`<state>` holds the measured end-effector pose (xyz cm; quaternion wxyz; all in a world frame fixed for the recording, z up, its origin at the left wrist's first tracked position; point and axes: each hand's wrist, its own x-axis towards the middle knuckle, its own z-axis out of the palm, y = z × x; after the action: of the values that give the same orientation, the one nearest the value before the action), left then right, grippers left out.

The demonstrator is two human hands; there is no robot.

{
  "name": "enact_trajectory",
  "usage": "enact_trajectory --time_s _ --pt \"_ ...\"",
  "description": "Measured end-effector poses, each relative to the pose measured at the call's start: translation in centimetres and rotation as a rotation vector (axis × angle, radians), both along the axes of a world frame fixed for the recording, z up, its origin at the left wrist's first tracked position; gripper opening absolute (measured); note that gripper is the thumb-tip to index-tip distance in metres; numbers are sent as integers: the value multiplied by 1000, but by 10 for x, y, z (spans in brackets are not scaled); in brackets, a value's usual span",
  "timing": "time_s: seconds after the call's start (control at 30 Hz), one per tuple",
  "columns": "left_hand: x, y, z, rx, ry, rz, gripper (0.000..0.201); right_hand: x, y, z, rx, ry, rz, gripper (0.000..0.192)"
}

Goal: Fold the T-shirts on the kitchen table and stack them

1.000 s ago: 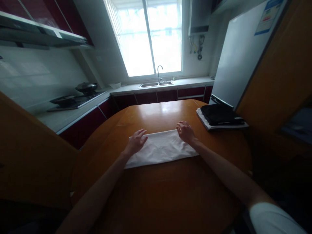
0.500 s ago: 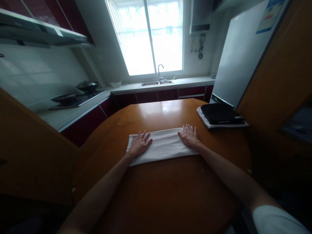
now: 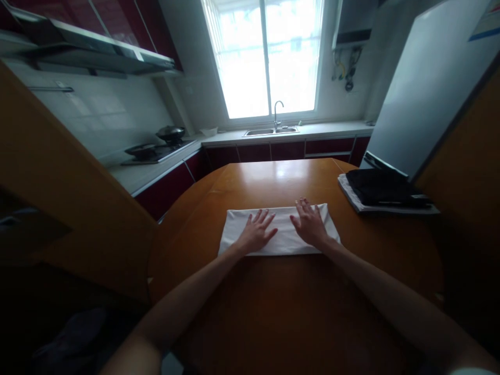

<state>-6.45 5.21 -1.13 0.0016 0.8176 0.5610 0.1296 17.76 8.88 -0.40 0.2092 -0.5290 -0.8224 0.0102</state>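
A white cloth point(image 3: 280, 238), folded into a long flat rectangle, lies on the wooden table point(image 3: 273, 297). My left hand point(image 3: 257, 232) rests on its left half with the fingers spread. On the right half is my right hand point(image 3: 310, 224), palm down and fingers stretched out, the tips reaching to the cloth's far edge. Neither hand grips the fabric. Whether the cloth is a garment or a towel cannot be made out.
To the right on the table sits a stack of folded cloths point(image 3: 380, 190), black on top and light below. Beyond the table are a counter with a sink point(image 3: 271, 132), a stove with pans point(image 3: 172, 134) and a fridge point(image 3: 417, 88).
My hands have come closer together over the cloth, the left one inward from the cloth's left end. The cloth lies straighter. The camera view has turned left.
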Motion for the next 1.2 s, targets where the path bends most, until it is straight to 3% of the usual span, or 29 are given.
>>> enact_trajectory --time_s 0.13,0.37,0.47,0.63,0.73,1.0,1.2 --pt "15 -8 -10 -107 29 -27 71 -22 -23 -12 -218 -84 145 70" --pt "11 -6 -3 -151 68 -5 72 -17 -16 -12 -279 -102 99 74" --pt "-6 2 1 -156 83 55 71 -4 -2 -13 -289 -105 9 75" --pt "-59 23 6 -145 98 285 69 31 32 -16 -248 -121 -201 69" --pt "-85 33 5 -159 47 386 63 48 46 -18 -276 -98 -257 67" --pt "-112 51 -6 26 -172 315 37 64 60 -23 -269 8 -273 58" --pt "-122 60 -9 55 -202 370 32 66 63 -25 -211 51 -254 48"
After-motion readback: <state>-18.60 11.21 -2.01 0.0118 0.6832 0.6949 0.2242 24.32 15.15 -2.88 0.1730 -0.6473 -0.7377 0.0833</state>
